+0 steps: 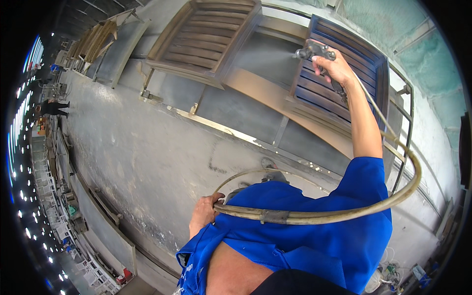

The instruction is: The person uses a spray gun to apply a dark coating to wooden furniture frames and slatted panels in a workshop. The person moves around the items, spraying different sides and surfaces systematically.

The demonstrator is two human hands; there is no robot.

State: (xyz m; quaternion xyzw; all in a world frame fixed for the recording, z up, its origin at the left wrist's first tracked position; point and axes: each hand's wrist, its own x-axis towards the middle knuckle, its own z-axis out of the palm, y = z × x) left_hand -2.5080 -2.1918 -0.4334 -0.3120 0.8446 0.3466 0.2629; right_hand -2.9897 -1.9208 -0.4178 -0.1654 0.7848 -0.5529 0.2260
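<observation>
My right hand (330, 65) is wrapped round a dark spray gun (314, 50), held out over a slatted wooden panel (339, 78) with a bluish sheen. A faint mist leaves the nozzle toward the left, where a second slatted brown panel (206, 37) with a raised frame lies. Down by my waist, my left hand (203, 211) grips a thick yellowish hose (314, 217), two lines bound together with grey tape. The hose crosses my front, loops on the right and runs up along my right arm to the gun.
Both panels rest on a long metal-framed bench (221, 110) with a brown board (265, 98) across it. Planks (96, 39) stand at the far left. A person (53, 107) in dark clothes is in the distance. White chair-like frames (93, 270) line the left side.
</observation>
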